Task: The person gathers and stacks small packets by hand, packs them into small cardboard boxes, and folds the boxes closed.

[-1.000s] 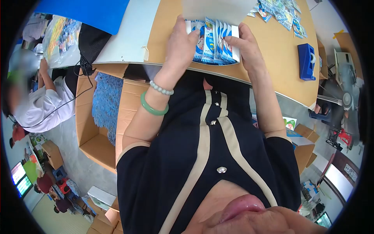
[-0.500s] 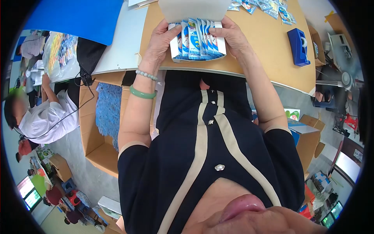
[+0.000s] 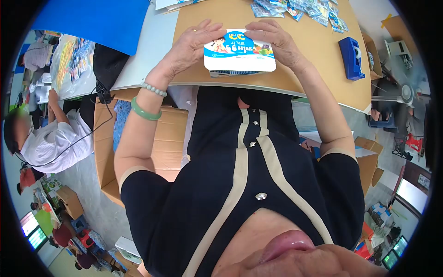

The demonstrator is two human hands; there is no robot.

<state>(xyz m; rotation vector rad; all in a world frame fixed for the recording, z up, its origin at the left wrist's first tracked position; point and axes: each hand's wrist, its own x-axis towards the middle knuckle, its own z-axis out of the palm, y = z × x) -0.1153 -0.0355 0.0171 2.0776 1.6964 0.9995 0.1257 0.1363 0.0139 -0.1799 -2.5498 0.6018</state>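
Observation:
A small white and blue box (image 3: 240,51) sits at the table's near edge, its printed lid folded down over the top. Below the lid's front edge a strip of the blue packets (image 3: 240,72) inside still shows. My left hand (image 3: 191,44) holds the box at its left side, thumb on the lid's upper edge. On the right side my right hand (image 3: 277,41) grips it, thumb near the lid's top corner. Loose blue and white packets (image 3: 318,11) lie in a pile beyond, at the back right of the table.
A blue tape dispenser (image 3: 351,59) stands at the table's right side. At the left are a blue panel (image 3: 92,21), a black mesh bag (image 3: 109,64) with a cable, and a clear bag of packets (image 3: 71,64). Another person (image 3: 60,138) sits at the left. An open carton (image 3: 170,138) is below the table.
The box's lid, raised before, is now down over the packets. Both hands have shifted to the lid's upper edge, and my left forearm has swung outward.

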